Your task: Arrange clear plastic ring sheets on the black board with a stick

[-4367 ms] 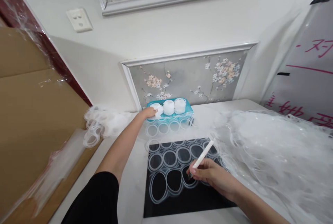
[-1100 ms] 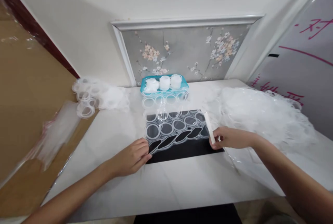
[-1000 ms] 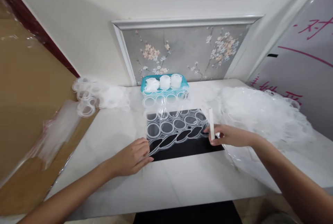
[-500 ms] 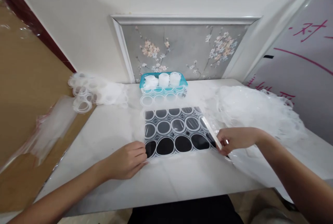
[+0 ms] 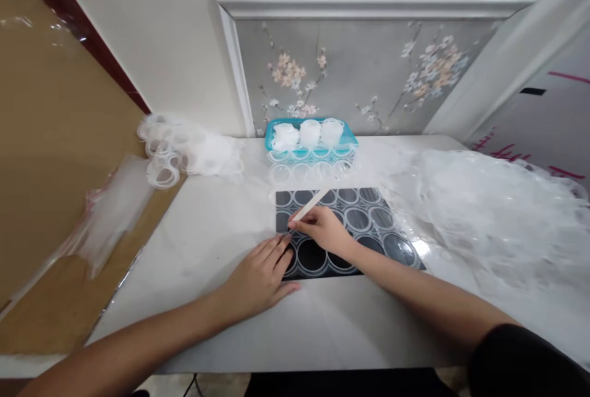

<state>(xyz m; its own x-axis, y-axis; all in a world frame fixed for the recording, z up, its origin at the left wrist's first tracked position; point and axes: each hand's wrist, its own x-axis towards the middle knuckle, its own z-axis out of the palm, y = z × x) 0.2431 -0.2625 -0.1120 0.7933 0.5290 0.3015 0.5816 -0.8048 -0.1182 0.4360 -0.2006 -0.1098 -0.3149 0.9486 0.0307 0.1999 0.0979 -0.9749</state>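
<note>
Ring sheet [image 5: 364,219], a clear plastic film of circles, lies on one black mat [image 5: 350,262] at the worktop [image 5: 221,231] middle. Your left hand [image 5: 260,277] presses flat on its near-left corner, fingers together, probably to stop sliding. Your right hand [image 5: 325,230] clamps one white stick [image 5: 310,205], tip on a ring. Behind the mat, one teal tray [image 5: 343,134] holds three white rolls [image 5: 310,133].

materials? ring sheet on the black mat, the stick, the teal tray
Ring sheet: looks like thin clear plastic film, glossy; the black mat shows through it. Stick in the right hand: white, matte, rigid; plastic or wood, unclear. Teal tray: likely moulded plastic, smooth, translucent-looking rim.
</note>
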